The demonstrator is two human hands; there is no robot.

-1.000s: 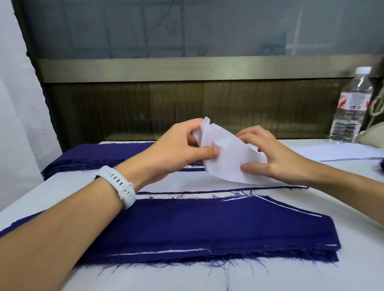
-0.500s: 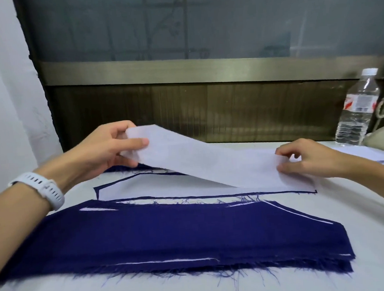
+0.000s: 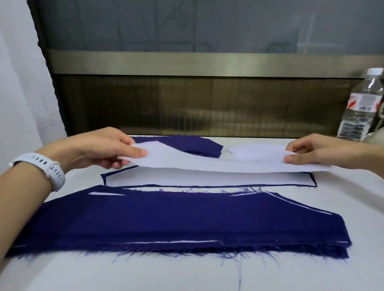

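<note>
Where a second ago the two hands sat close together over a folded wad, the long white strip of thin interfacing-like fabric (image 3: pixel 210 164) is now drawn out to its full length between them. The left hand (image 3: pixel 105 149), with a white perforated wristband (image 3: pixel 45 169) on its wrist, pinches the strip's left end between thumb and curled fingers. The right hand (image 3: pixel 316 152) pinches the right end the same way. The strip hangs nearly taut and just above the tabletop (image 3: pixel 331 260), running parallel to the far edge, with its left end lifted a little higher than its right.

Directly under it lies a flat white panel outlined in navy (image 3: pixel 212 183), and the strip's near edge runs almost along it. Toward the near edge lies a stack of frayed navy woven fabric pieces (image 3: pixel 169 222), and a smaller navy piece (image 3: pixel 186 145) lies by the far edge. A clear plastic water bottle (image 3: pixel 361 108) stands at the far right corner.

The unfolding looks finished, so what seems to remain is placement: lowering the strip squarely onto a piece. Thin cloth like this will likely sag or skew if either pinch slackens.
</note>
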